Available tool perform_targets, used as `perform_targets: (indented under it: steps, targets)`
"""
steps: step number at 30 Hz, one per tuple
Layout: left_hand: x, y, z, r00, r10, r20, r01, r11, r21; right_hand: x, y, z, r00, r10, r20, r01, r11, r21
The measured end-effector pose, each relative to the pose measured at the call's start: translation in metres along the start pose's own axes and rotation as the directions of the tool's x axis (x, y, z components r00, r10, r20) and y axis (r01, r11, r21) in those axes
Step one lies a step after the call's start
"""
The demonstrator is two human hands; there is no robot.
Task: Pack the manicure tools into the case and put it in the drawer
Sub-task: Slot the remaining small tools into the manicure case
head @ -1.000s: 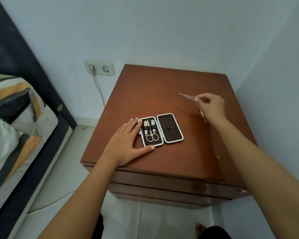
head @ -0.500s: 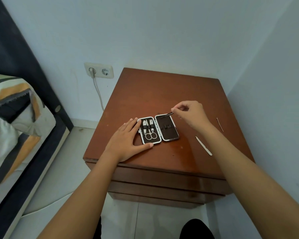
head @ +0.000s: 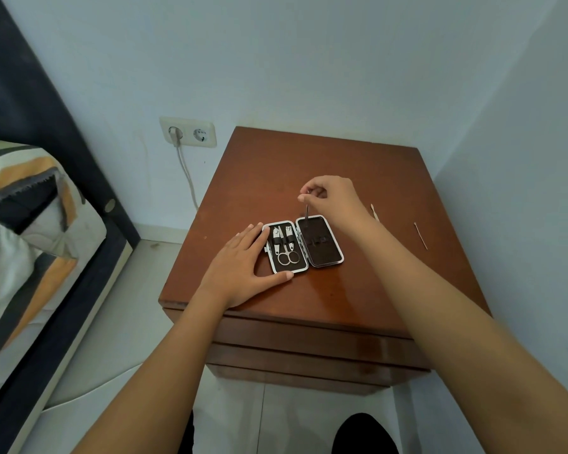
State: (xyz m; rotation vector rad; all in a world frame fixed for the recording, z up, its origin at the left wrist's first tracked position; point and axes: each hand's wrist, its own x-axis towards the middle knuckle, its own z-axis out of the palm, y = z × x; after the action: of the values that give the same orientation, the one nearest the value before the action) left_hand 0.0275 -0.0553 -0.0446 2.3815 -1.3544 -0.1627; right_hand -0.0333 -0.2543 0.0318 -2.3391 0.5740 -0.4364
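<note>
We kept our left hand (head: 243, 270) flat on the nightstand (head: 358, 299), fingers spread, holding nothing, its fingertips touching the left and near edges of the open case (head: 304, 247). The case lay a little left of the top's middle, scissors (head: 288, 255) and two clippers strapped into its left half. Beyond it, our right hand (head: 330, 199) pinched a thin metal tool (head: 306, 213) upright, its tip at the far edge of the right half. Two slim tools (head: 420, 235) lay toward the right edge.
</note>
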Motion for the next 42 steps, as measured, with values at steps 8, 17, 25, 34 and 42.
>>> perform_targets:
  steps: [8,17,25,34,42]
  targets:
    - [0.0,0.001,-0.001,1.0,0.001,-0.009,-0.001,1.0,-0.007,0.01,0.008,-0.008,0.999,0.041,0.01,-0.04,0.997,-0.063]
    - [-0.001,0.003,-0.001,1.0,0.001,-0.019,-0.001,1.0,-0.019,0.011,0.014,0.002,0.991,0.092,0.095,-0.079,0.988,-0.136]
    - [-0.001,0.001,-0.001,1.0,0.003,-0.026,-0.003,1.0,-0.021,-0.007,0.026,0.017,0.994,0.028,0.103,-0.004,0.975,-0.223]
    - [0.0,0.0,0.002,1.0,0.001,-0.025,-0.002,1.0,-0.022,-0.046,0.043,0.018,0.965,-0.202,0.166,0.249,0.903,-0.351]
    - [0.0,-0.001,0.002,1.0,0.003,-0.023,-0.003,1.0,-0.024,-0.064,0.052,0.02,0.967,-0.18,0.179,0.233,0.91,-0.342]
